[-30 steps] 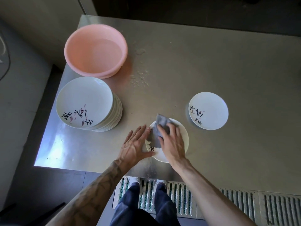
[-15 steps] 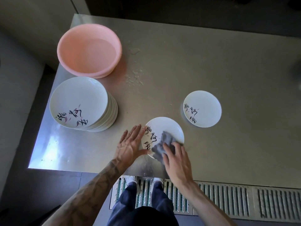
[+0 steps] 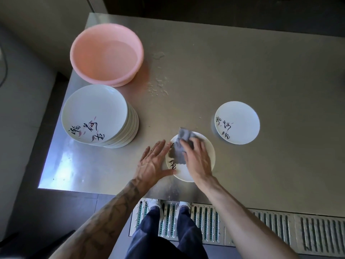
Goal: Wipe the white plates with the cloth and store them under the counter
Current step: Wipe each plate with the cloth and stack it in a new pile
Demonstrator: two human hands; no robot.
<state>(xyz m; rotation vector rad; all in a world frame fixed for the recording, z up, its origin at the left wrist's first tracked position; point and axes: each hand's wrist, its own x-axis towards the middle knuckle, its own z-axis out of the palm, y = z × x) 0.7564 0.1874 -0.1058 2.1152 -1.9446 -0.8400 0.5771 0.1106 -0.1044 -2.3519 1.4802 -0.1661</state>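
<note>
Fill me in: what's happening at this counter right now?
A person is wiping a white plate near the front edge of the counter. The right hand presses a grey cloth onto it; the left hand lies flat beside it, thumb on the rim. A plate stack sits left, by a pink basin; a single plate sits right.

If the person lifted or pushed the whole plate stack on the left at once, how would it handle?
The plate stack is many plates deep, so probably heavy, a two-hand lift. The plates look glazed: likely fragile, and upper ones might slip if tilted. Pushed on the smooth metal counter, it would probably slide rather than tip.
</note>
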